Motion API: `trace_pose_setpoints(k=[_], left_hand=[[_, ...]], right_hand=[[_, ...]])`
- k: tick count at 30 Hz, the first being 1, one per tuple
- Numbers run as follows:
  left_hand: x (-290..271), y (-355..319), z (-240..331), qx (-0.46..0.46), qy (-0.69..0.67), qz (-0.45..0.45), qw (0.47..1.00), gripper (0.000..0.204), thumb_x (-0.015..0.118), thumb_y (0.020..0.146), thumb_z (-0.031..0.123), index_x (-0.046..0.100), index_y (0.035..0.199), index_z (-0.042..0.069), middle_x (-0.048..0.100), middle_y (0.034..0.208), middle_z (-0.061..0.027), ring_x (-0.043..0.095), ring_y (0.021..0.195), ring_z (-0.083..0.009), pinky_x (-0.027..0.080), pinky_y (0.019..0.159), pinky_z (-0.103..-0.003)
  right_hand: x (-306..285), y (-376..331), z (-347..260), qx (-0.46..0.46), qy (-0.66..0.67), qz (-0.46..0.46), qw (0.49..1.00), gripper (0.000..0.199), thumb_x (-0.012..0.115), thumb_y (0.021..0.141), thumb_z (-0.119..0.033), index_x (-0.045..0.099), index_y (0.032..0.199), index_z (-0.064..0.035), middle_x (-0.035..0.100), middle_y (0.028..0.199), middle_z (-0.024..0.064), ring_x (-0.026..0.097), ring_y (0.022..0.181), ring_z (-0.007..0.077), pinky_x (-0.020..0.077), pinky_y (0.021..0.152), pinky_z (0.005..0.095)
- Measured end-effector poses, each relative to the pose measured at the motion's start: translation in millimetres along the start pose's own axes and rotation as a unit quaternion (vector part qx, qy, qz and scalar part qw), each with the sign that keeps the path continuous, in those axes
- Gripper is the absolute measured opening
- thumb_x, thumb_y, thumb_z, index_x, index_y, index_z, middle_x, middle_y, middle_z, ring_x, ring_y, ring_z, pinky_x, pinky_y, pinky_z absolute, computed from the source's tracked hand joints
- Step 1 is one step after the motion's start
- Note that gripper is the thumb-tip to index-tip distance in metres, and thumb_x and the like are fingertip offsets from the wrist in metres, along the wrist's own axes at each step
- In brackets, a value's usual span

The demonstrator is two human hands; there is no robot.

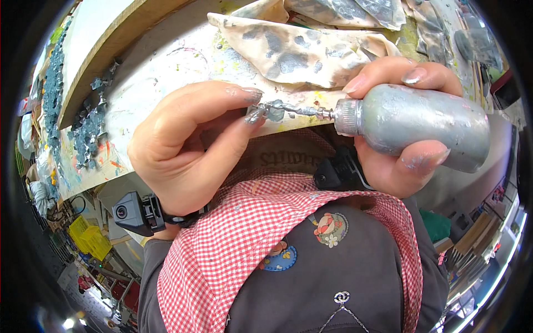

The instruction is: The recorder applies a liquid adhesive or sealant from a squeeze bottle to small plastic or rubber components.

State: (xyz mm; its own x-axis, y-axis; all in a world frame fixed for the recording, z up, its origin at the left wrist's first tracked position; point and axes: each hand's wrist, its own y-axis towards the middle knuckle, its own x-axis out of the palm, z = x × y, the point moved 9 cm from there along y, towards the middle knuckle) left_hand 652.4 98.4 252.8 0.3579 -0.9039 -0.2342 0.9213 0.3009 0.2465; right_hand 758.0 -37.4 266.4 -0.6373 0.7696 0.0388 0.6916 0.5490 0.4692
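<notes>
My right hand (397, 119) grips a silver, paint-smeared squeeze bottle (422, 125) lying sideways, with its thin metal nozzle (313, 112) pointing left. My left hand (189, 150) pinches a small silver-grey piece (266, 111) between thumb and forefinger, right at the nozzle tip. Both hands hover close to my chest, just before the front edge of a paint-stained white worktable (166, 72). A small black camera (136, 213) is strapped to my left wrist, and another black device (336, 172) sits at my right wrist.
Stained, silver-blotched rags (300, 47) lie on the table behind the hands. Several small silver-grey pieces (89, 130) are heaped at the table's left end beside a wooden board (111, 50). A yellow crate (89, 238) stands on the floor at the left. I wear a red checked apron (250, 233).
</notes>
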Motion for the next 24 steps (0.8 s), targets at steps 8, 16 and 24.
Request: trace_pose_setpoints(k=[8, 16, 24], left_hand=[[-7, 0, 12, 0.109, 0.085, 0.037, 0.990, 0.030, 0.060, 0.063, -0.016, 0.058, 0.091, -0.004, 0.061, 0.088, -0.0161, 0.062, 0.073, -0.0195, 0.049, 0.063, -0.023], [4, -4, 23, 0.202, 0.166, 0.026, 0.965, 0.031, 0.061, 0.059, -0.016, 0.059, 0.088, -0.004, 0.062, 0.082, -0.0185, 0.063, 0.075, -0.0246, 0.050, 0.065, -0.026], [6, -6, 27, 0.226, 0.165, 0.036, 0.959, 0.031, 0.061, 0.059, -0.015, 0.060, 0.087, -0.004, 0.062, 0.083, -0.0207, 0.063, 0.076, -0.0255, 0.050, 0.064, -0.026]], right_hand=[[-5, 1, -4, -0.068, 0.011, -0.015, 0.997, 0.059, 0.045, 0.082, -0.051, 0.034, 0.104, 0.0030, 0.053, 0.074, 0.0240, 0.052, 0.055, 0.0221, 0.0438, 0.051, 0.0248], [-1, -3, -3, -0.180, 0.096, -0.062, 0.977, 0.060, 0.045, 0.082, -0.050, 0.031, 0.106, 0.0026, 0.054, 0.077, 0.0237, 0.052, 0.056, 0.0221, 0.0440, 0.053, 0.0245], [-1, -9, -9, -0.239, 0.138, -0.078, 0.958, 0.061, 0.045, 0.083, -0.049, 0.029, 0.108, 0.0033, 0.054, 0.078, 0.0236, 0.053, 0.057, 0.0218, 0.0440, 0.054, 0.0240]])
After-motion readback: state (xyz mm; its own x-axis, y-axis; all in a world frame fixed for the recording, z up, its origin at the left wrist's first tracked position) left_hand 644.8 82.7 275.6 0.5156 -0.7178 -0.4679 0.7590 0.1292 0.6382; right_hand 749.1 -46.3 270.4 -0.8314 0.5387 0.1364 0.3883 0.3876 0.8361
